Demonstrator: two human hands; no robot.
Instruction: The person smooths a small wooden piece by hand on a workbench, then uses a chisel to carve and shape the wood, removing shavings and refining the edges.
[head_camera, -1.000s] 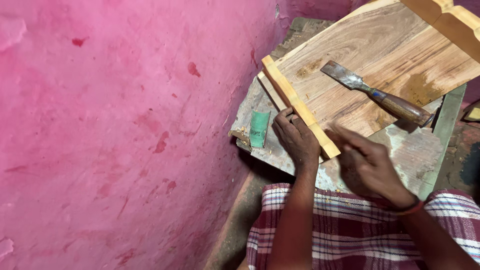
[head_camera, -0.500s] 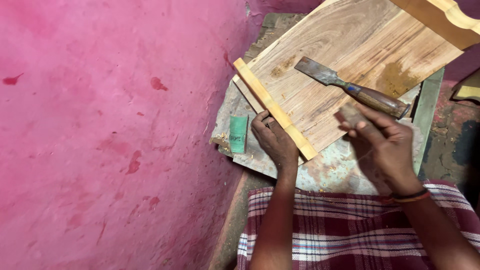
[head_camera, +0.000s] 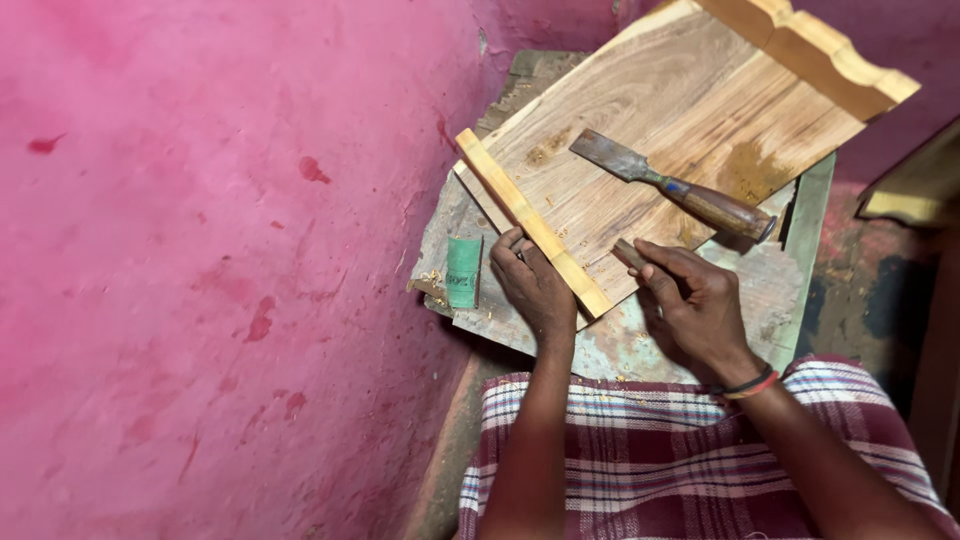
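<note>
A wooden board (head_camera: 680, 130) with a pale moulded strip (head_camera: 530, 220) along its near edge lies on a worn work slab (head_camera: 770, 300). My left hand (head_camera: 535, 285) presses its fingers against the near end of that strip. My right hand (head_camera: 690, 300) is closed around a small brownish stick-like piece (head_camera: 630, 256), its tip resting on the board. A chisel (head_camera: 670, 185) with a wooden handle lies loose on the board, just beyond my right hand.
A small green folded piece (head_camera: 463, 272) sits on the slab's left corner. A pink wall (head_camera: 200, 270) runs close along the left. A second shaped wooden rail (head_camera: 810, 50) edges the board's far side. A checked cloth (head_camera: 660, 450) covers my lap.
My right hand has shifted from the slab's edge up onto the board and now grips the small stick. My left hand has stayed on the strip. The view has shifted slightly.
</note>
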